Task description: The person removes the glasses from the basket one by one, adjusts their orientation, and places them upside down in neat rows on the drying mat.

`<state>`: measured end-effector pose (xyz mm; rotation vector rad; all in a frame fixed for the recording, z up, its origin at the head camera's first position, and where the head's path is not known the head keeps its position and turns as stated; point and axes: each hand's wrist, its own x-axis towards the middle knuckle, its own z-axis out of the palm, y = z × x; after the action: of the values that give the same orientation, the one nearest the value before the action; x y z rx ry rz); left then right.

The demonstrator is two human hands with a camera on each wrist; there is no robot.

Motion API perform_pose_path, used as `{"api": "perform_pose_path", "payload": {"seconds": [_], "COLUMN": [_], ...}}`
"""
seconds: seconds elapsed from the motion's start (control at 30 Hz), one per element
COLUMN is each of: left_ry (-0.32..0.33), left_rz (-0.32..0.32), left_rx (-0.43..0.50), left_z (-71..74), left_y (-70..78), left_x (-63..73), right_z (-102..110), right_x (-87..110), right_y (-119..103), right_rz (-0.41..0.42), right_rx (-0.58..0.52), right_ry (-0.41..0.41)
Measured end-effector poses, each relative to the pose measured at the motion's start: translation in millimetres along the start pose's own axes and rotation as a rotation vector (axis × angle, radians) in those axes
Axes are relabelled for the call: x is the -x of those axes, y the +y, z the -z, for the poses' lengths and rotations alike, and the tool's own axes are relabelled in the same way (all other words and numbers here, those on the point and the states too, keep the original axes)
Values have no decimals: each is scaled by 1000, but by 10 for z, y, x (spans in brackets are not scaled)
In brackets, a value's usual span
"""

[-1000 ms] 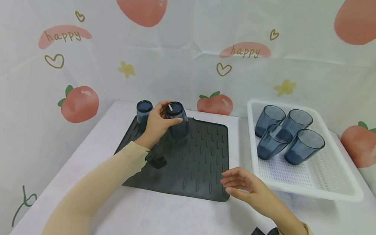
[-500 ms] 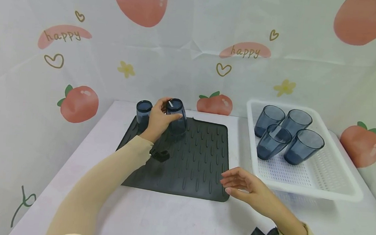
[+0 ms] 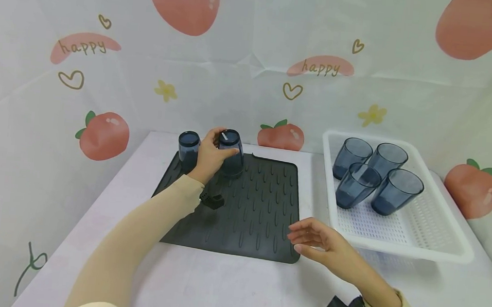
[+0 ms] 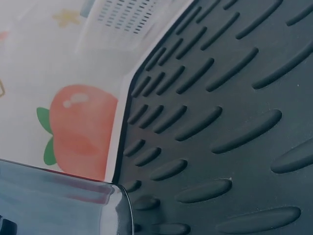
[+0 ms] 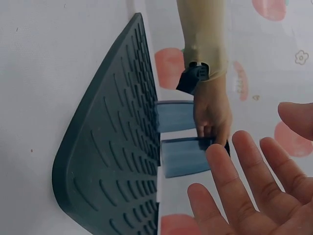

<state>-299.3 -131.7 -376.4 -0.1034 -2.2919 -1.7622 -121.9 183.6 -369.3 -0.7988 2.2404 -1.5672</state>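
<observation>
My left hand (image 3: 210, 157) grips a blue tinted drinking glass (image 3: 233, 159) near its base, thumb at the front. The glass is upside down at the back of a black ridged drying mat (image 3: 258, 213). Its rim is at the mat surface in the left wrist view; I cannot tell whether it bears full weight there. A second inverted glass (image 3: 188, 149) stands just left of that hand, partly hidden by it. My right hand (image 3: 319, 245) hovers by the mat's front right corner, fingers relaxed and holding nothing; they spread in the right wrist view.
A white perforated plastic basket (image 3: 440, 239) stands on the right of the white table (image 3: 225, 288). Several blue glasses (image 3: 359, 183) lean upright in its left half. Behind the table hangs a cloth (image 3: 234, 89) printed with fruit and hearts.
The left hand has moved the inverted glass slightly toward the back, and it now stands straighter. The right hand has stayed in place.
</observation>
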Motion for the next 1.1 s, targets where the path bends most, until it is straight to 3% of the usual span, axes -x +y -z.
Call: {"api": "perform_pose_path", "payload": {"seconds": [0.4,1.1], "left_ry": [11,7], "left_rz": [18,47], "left_rx": [-28,-38], "left_z": [-28,-35], "left_y": [-71,-141], "left_x": [19,16], "right_z": [4,1], "right_x": [7,6], "right_y": [36,58], "right_rz": [-54,-33], "right_rx": [8,7], "right_ry": [7,4]}}
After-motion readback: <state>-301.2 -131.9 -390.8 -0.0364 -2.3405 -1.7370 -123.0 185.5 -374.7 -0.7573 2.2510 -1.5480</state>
